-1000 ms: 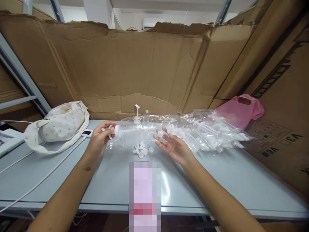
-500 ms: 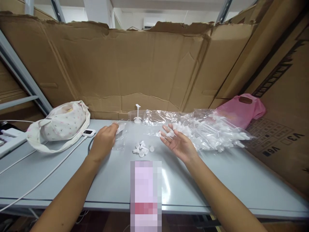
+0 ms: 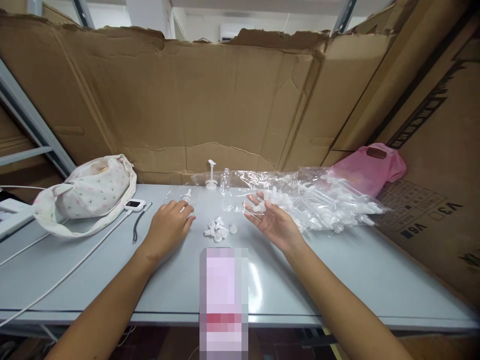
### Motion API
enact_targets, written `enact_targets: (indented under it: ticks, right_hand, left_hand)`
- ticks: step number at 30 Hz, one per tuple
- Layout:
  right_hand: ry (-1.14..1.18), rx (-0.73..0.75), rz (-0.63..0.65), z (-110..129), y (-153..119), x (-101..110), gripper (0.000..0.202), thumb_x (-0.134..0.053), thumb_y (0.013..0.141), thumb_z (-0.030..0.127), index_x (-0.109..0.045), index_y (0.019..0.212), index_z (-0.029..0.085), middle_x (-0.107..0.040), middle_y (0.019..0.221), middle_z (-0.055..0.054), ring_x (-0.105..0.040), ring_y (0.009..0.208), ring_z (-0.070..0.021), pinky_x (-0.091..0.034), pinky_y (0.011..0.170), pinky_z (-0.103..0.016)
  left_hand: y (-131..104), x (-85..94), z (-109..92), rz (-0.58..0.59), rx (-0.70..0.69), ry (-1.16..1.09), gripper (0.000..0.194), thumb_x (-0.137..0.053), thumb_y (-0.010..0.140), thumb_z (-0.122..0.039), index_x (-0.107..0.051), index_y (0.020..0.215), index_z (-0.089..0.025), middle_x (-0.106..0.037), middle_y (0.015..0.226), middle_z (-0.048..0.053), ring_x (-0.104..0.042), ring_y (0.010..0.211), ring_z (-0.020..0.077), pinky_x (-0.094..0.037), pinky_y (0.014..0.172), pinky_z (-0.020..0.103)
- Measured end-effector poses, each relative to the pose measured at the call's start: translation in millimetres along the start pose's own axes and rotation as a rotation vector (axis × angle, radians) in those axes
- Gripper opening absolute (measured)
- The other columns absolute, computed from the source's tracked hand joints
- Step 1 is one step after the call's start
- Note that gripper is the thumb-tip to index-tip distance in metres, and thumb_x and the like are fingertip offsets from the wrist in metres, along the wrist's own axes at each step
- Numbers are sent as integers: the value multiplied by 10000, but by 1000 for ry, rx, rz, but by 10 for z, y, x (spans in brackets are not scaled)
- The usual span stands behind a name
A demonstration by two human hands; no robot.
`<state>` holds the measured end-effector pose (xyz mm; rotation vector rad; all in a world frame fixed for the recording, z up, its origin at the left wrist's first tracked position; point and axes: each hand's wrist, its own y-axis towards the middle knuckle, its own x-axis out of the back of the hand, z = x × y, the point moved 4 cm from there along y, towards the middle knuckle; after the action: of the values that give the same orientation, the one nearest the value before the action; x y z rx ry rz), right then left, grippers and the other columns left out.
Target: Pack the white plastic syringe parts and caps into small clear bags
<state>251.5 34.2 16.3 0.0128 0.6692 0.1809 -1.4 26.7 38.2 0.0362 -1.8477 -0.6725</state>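
My left hand (image 3: pixel 170 223) is low over the table with its thumb apart from its bent fingers. Just past those fingertips a small white plastic part (image 3: pixel 187 195) with a narrow tip sits among clear film, apparently out of my grip. My right hand (image 3: pixel 277 223) is turned palm up, fingers curled, with small white plastic parts (image 3: pixel 259 206) lying in it. Between the hands is a small pile of white plastic caps and nozzle-like parts (image 3: pixel 218 230). Behind it stands a white pump head (image 3: pixel 211 175). A clear plastic bag (image 3: pixel 333 207) full of white parts lies beside my right hand.
A patterned cloth bag (image 3: pixel 97 187), a small white device (image 3: pixel 134 205) with a cable and a dark strap (image 3: pixel 140 223) lie left. A pink plastic bag (image 3: pixel 369 167) is at the back right. Cardboard (image 3: pixel 225 105) walls the back; a carton (image 3: pixel 435 190) stands right.
My left hand has drawn back from the clear film and its thumb has come away from the fingers. The small white part now shows beyond them. My right hand keeps nearly the same pose.
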Motion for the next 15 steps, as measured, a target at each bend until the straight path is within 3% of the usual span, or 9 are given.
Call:
enact_targets:
  ticks: [3, 6, 10, 15]
  right_hand:
    - [-18, 15, 2, 5, -3, -9, 236, -696, 749, 306, -659, 979, 269, -635, 1186, -9, -624, 1023, -210, -492, 923, -378]
    - [-63, 37, 8, 10, -10, -16, 266, -709, 738, 313, -659, 997, 277, -633, 1196, -16, -622, 1034, -220, -484, 932, -405]
    - [-105, 56, 45, -3, -23, -38, 320, -721, 724, 297, -651, 1036, 270, -627, 1208, -29, -620, 1046, -236, -490, 907, -425]
    - [-133, 41, 85, -41, -34, -67, 373, -737, 705, 287, -636, 1064, 262, -631, 1208, -49, -623, 1051, -256, -493, 887, -452]
  left_hand:
    - [-19, 130, -15, -213, 91, -439, 179, -502, 862, -316, -627, 942, -214, -652, 999, 70, -571, 941, 237, -418, 878, 373]
    - [-26, 132, -15, -246, 207, -944, 249, -543, 851, -372, -620, 1009, -195, -650, 1057, 65, -592, 992, 217, -449, 906, 347]
    - [4, 10, -10, -136, 351, -1399, 379, -621, 806, -368, -596, 1118, -154, -629, 1182, 111, -566, 1135, 249, -414, 1009, 393]
    - [22, -189, -55, 162, 463, -1639, 362, -620, 810, -360, -618, 1098, -141, -586, 1272, 148, -523, 1213, 279, -377, 1066, 431]
